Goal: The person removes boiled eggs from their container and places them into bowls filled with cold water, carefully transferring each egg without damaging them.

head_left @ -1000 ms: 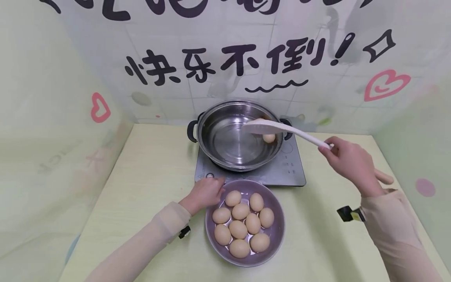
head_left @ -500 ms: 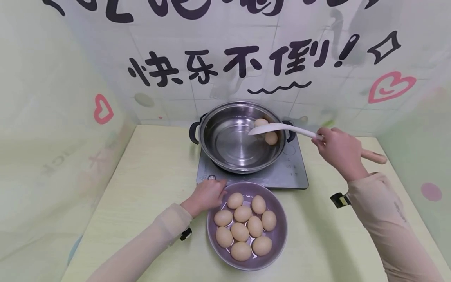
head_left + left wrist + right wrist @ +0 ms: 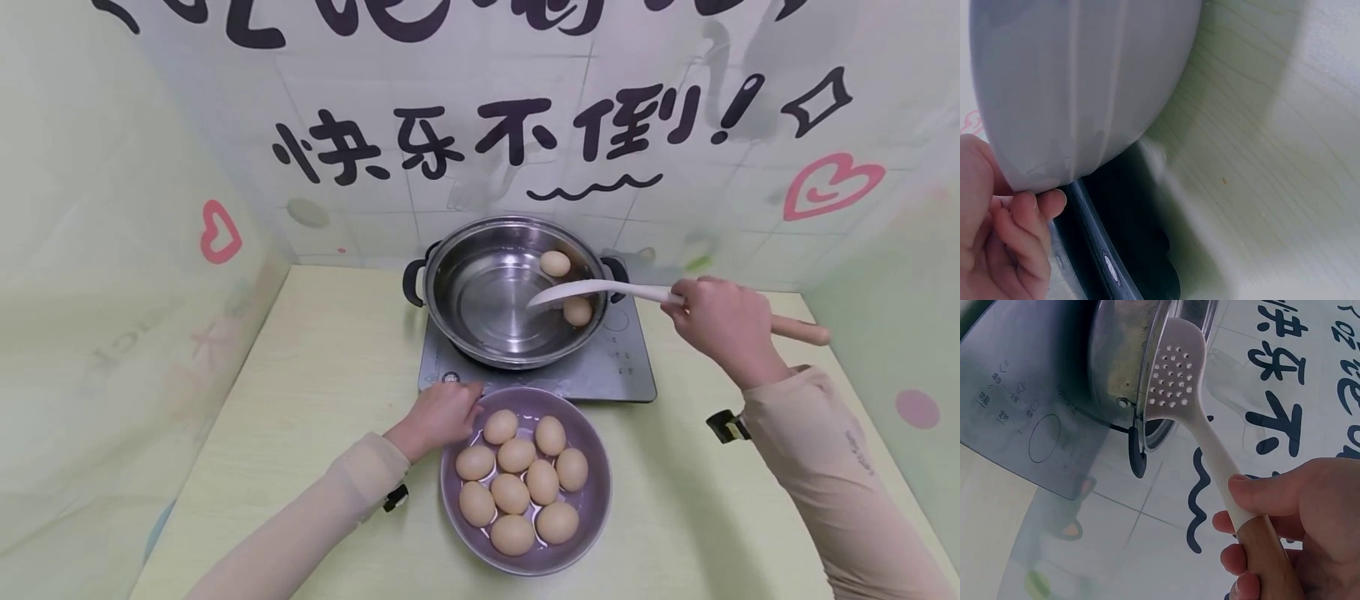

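In the head view my right hand (image 3: pixel 723 329) grips a slotted spoon (image 3: pixel 573 289) with a white perforated head and wooden handle (image 3: pixel 1263 550). The spoon's head is over the right half of a steel pot (image 3: pixel 517 364), overlapping the nearer of two brown eggs (image 3: pixel 577 312) there. The other egg (image 3: pixel 555 263) lies behind it by the far wall. My left hand (image 3: pixel 437 414) pinches the rim of a purple-grey bowl (image 3: pixel 600 525) at its upper left, thumb and fingertips on the rim in the left wrist view. Several brown eggs (image 3: pixel 511 493) sit in liquid in this bowl.
Under the pot is a flat grey induction cooker (image 3: pixel 633 379), with the bowl close against its front edge. Black side handles (image 3: pixel 412 282) stick out from the pot. A printed wall covering (image 3: pixel 480 192) rises right behind, and similar sheets flank the pale wooden table (image 3: pixel 330 333).
My right hand has moved left and the spoon's head has turned edge-on and lower over the pot. The nearer egg has shifted slightly toward the front. My left hand stays on the bowl.
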Action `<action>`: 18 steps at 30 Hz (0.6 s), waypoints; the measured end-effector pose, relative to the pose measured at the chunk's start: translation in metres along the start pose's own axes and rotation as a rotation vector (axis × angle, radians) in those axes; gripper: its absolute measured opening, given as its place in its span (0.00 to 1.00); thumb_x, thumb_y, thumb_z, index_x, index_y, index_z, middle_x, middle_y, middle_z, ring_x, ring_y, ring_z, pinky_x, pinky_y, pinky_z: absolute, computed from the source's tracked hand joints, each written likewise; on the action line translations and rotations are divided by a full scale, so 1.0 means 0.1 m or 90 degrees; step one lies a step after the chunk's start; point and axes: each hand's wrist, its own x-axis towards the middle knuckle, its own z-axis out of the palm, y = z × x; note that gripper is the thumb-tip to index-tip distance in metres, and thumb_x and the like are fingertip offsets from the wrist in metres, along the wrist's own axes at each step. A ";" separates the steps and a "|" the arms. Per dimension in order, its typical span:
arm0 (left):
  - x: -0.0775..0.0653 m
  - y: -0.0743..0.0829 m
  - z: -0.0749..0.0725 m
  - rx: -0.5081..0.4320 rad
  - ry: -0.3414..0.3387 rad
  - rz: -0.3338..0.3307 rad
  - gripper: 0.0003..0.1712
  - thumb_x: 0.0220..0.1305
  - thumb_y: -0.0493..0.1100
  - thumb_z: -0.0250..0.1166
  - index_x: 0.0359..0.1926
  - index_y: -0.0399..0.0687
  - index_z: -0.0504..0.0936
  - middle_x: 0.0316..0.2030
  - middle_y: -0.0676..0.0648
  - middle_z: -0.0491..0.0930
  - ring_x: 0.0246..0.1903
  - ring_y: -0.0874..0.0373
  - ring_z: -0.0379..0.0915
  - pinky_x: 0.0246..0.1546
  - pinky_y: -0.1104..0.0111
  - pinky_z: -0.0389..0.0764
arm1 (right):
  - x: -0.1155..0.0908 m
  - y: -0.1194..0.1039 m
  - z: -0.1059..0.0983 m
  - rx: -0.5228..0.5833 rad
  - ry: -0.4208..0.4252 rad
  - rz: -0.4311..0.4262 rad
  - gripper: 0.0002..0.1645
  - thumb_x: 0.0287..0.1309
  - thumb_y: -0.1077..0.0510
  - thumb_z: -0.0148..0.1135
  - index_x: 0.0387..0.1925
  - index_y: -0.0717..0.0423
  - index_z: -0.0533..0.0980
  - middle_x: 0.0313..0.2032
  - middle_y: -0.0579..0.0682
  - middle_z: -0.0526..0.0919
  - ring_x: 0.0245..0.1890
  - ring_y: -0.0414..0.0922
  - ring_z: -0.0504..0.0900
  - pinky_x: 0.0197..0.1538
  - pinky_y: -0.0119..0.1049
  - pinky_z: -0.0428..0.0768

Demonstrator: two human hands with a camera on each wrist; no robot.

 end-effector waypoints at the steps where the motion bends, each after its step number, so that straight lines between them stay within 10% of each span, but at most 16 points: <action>1: 0.00 0.00 0.00 -0.009 0.006 0.003 0.10 0.51 0.39 0.65 0.24 0.45 0.70 0.14 0.48 0.72 0.16 0.49 0.71 0.15 0.61 0.70 | 0.00 -0.01 -0.02 -0.003 -0.008 -0.001 0.08 0.51 0.55 0.60 0.25 0.55 0.78 0.12 0.47 0.71 0.10 0.46 0.64 0.09 0.39 0.59; 9: -0.01 -0.03 0.03 -0.049 0.045 0.030 0.10 0.50 0.38 0.63 0.23 0.44 0.68 0.13 0.47 0.70 0.14 0.49 0.69 0.12 0.61 0.67 | -0.04 -0.06 -0.11 -0.010 -0.059 0.002 0.09 0.51 0.54 0.58 0.25 0.53 0.80 0.11 0.45 0.70 0.11 0.46 0.65 0.10 0.40 0.60; 18: 0.00 0.02 -0.02 -0.006 -0.005 -0.011 0.10 0.51 0.40 0.64 0.23 0.46 0.70 0.15 0.48 0.72 0.17 0.50 0.72 0.15 0.61 0.70 | -0.09 -0.10 -0.15 -0.005 -0.122 0.004 0.10 0.52 0.51 0.56 0.24 0.50 0.79 0.11 0.44 0.68 0.13 0.46 0.66 0.11 0.40 0.61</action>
